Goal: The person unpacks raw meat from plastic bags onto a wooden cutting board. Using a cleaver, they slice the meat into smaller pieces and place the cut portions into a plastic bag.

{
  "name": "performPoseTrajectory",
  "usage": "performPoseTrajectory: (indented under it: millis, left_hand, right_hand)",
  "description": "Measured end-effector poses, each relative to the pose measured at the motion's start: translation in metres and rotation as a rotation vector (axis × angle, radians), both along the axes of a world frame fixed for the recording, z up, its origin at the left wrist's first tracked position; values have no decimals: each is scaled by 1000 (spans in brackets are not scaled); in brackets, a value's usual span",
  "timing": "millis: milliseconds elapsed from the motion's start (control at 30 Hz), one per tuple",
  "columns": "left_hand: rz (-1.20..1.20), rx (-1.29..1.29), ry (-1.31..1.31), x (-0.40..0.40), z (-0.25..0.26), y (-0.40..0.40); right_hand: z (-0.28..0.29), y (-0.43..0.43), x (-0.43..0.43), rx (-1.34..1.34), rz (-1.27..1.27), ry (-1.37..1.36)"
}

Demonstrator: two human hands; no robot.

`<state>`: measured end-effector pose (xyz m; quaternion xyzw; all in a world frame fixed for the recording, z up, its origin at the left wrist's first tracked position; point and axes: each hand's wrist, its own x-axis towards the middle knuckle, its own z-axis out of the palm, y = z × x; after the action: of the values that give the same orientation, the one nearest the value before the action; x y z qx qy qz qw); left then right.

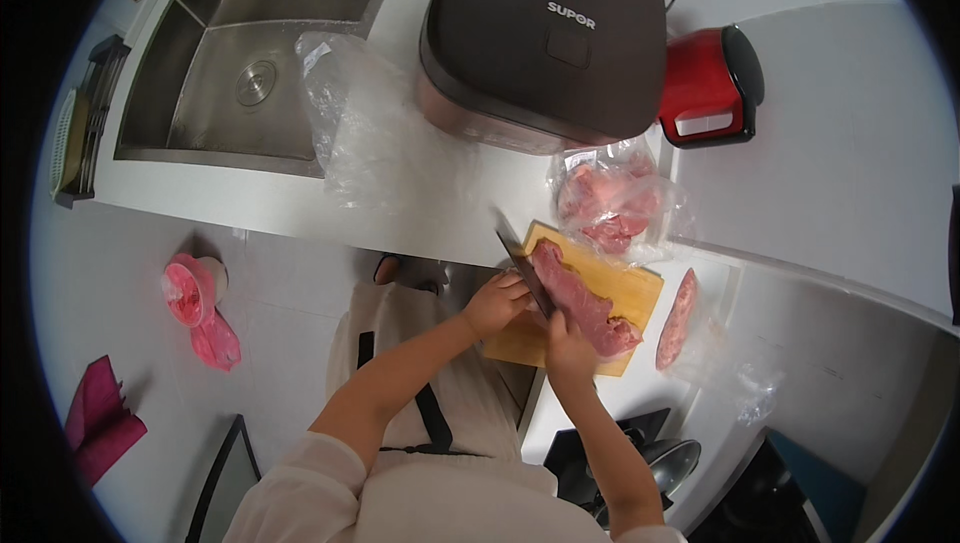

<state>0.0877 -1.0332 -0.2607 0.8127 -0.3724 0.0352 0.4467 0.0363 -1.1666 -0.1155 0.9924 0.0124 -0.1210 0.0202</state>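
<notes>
My right hand (571,355) grips a knife (525,273), its dark blade slanting up and left along the near side of a long piece of raw meat (574,299). The meat lies across a wooden cutting board (641,291). At the board's left edge is my left hand (499,304), its fingers reaching close to the blade. Something pale pink shows under those fingertips, but the blade partly hides it, so whether they hold it is unclear. Beyond the board, a clear plastic bag of raw meat (611,201) touches its far edge.
A brown Supor appliance (540,40) stands behind, beside a red electric kettle (701,89). An empty-looking plastic bag (390,122) overhangs the steel sink (255,122). Right of the board lies a sausage-shaped packet of meat (677,319). A lidded pan (671,464) sits near my right forearm.
</notes>
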Motion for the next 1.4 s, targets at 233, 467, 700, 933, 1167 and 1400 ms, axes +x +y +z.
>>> performPoseTrajectory:
  millis: [233,467,700,933,1167,1400]
  left_hand:
    - [-42,4,9,5,6,-4]
    - [-53,-60,67,-7,0,-12]
    - [-37,-30,-21,-5,10,-4]
    - [-28,54,76,-11,5,-9]
    - [21,9,42,-16,2,-16]
    - [51,-159,-54,-22,11,-15]
  right_hand:
    - [-10,-7,-6,184,-139,81]
    - [-45,-22,19,233,-106,-47]
    - [-39,-30,35,424,-84,-214]
    - [-13,-19,20,222,-122,67]
    - [-40,-17,37,336,-36,-30]
    - [-40,-21,32,344,-109,11]
